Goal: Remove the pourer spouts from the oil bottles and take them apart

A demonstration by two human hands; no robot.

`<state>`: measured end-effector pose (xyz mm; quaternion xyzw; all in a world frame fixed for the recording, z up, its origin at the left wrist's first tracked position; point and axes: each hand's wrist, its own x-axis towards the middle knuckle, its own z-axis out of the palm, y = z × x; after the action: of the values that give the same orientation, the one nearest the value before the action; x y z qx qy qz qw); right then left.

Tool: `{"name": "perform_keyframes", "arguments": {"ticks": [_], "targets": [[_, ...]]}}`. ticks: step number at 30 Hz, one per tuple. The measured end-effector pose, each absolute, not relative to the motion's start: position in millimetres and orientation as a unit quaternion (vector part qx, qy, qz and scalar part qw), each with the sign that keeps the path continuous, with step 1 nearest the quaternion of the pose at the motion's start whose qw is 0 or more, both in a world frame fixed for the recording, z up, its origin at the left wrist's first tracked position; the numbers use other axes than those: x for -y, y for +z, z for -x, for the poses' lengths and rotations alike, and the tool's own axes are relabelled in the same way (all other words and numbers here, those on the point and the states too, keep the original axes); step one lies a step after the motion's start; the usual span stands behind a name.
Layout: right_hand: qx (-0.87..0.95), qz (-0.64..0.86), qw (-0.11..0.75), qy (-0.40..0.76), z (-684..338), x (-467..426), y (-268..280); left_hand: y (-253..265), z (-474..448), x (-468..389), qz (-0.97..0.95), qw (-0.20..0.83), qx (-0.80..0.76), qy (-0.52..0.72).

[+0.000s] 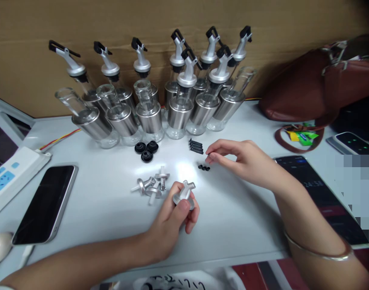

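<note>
The silver spout [187, 190], held over the table [232, 225] in the left hand [169, 215], looks light, stiff and slick, best gripped by its collar [175, 199], while the right hand [243, 161] pinches what may be a small black piece [209, 154]

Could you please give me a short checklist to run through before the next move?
1. Silver spout secure in the left hand: ok, held between thumb and fingers.
2. Small part in the right hand: cannot tell; a dark speck shows at the fingertips, too small to make out.
3. Black levers laid out in order: ok, four lie side by side near the right hand.
4. Loose spouts spread apart: not ok, three lie bunched together.
5. Black stoppers grouped together: ok, three sit in a cluster.
6. Front bottles all fitted with spouts: not ok, four have open necks.
</note>
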<state>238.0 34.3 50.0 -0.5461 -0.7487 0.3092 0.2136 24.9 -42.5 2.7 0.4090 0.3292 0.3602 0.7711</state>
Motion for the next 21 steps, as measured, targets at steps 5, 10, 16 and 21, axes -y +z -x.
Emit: {"name": "perform_keyframes", "arguments": {"ticks": [5,10,16,21], "targets": [[0.794,0.525,0.201,0.232,-244,-40,45,3,-25,42,-0.408,0.773,-0.329,0.357],[0.795,0.517,0.172,0.267,-248,-41,42,3,-25,42,-0.408,0.774,-0.327,0.357],[0.786,0.523,0.107,0.312,-251,-38,39,3,-24,43,-0.413,0.77,-0.332,0.356],[0.786,0.525,0.108,0.308,-250,-39,39,2,-23,42,-0.415,0.773,-0.32,0.358]]}}
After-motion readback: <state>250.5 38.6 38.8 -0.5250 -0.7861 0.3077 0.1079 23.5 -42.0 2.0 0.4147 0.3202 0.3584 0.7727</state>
